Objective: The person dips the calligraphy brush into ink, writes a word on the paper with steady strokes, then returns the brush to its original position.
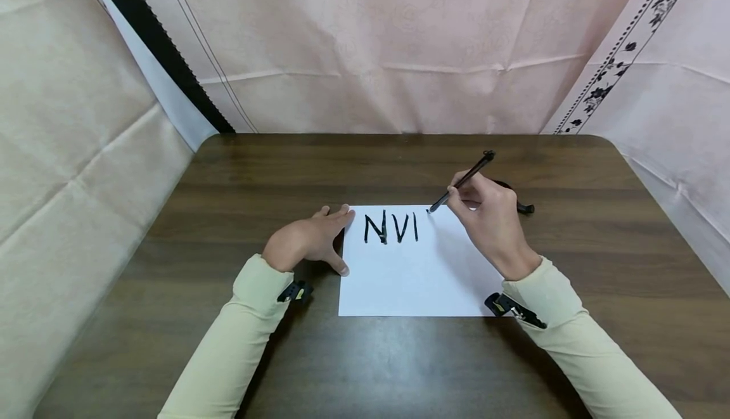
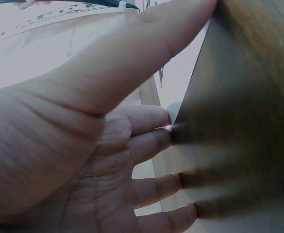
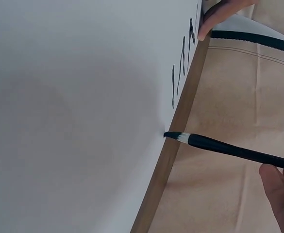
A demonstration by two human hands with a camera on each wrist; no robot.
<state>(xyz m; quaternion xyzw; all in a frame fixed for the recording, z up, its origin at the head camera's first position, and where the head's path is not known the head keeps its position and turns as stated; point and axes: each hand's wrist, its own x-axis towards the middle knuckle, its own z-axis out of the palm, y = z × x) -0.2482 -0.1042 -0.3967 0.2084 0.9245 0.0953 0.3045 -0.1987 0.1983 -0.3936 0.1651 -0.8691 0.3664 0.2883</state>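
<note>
My right hand pinches a black-handled ink brush near the top of a white sheet of paper. In the right wrist view, the dark tip of the brush touches the paper, with pale bristles above the ink. Black strokes reading "NVI" run along the sheet's upper left, and a small fresh mark sits under the brush tip. At the paper's left edge rests my left hand, fingers extended and thumb spread, fingertips on the sheet's border and the tabletop.
A brown wooden table lies under the paper. Beyond the right hand is a black object with a knobbed end, partly hidden by that hand. Pale patterned cloth hangs behind the table's far edge and at both sides.
</note>
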